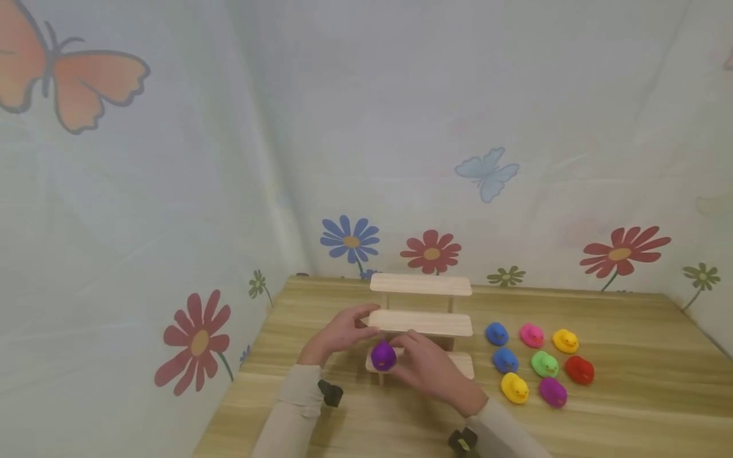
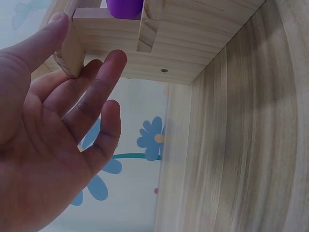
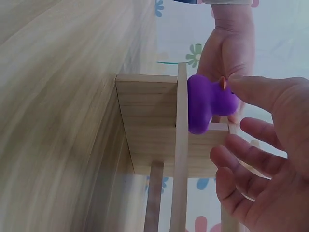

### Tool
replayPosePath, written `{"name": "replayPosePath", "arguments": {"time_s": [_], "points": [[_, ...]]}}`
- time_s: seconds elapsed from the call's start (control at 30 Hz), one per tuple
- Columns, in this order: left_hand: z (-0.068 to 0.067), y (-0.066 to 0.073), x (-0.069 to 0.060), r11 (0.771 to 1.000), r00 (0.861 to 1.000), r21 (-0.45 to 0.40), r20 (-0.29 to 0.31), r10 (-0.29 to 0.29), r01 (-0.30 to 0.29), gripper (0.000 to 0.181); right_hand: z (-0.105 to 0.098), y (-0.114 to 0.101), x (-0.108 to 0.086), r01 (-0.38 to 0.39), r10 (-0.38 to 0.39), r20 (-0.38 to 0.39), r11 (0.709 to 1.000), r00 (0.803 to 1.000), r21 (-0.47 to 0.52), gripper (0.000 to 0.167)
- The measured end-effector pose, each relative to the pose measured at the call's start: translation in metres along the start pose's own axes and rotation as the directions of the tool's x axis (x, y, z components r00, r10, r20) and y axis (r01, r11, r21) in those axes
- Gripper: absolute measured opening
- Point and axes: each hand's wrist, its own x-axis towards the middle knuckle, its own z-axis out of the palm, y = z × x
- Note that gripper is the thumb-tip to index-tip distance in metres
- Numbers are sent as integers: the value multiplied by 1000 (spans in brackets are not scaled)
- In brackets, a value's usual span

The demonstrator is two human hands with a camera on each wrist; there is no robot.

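A purple rubber duck [image 1: 383, 356] stands on the left end of the bottom board of a three-tier wooden shelf [image 1: 424, 323]. In the right wrist view, the duck [image 3: 205, 104] rests its base on the board. My right hand [image 1: 432, 369] is beside the duck, thumb at its head and the other fingers spread apart from it. My left hand [image 1: 343, 331] holds the left end of the middle board, its thumb on one side and index finger behind. In the left wrist view, the shelf's side panel [image 2: 178, 53] partly shows, and the duck is mostly cut off.
To the right of the shelf, several rubber ducks lie in rows, among them a green duck [image 1: 544, 364], a red duck [image 1: 579, 369] and another purple duck [image 1: 553, 392]. The wooden table [image 1: 641, 337] meets a printed cloth backdrop [image 1: 389, 127] behind and at the left.
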Motion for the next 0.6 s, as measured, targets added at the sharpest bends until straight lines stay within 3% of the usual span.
{"name": "replayPosePath", "arguments": {"time_s": [0.33, 0.6], "points": [[0, 0, 0, 1000, 1000, -13, -3, 5, -5, 52, 4, -1, 7, -23, 20, 50, 998, 999, 54, 39], [1, -5, 2, 1000, 1000, -22, -10, 10, -11, 53, 9, 1, 9, -7, 5, 43, 998, 999, 60, 38]]}}
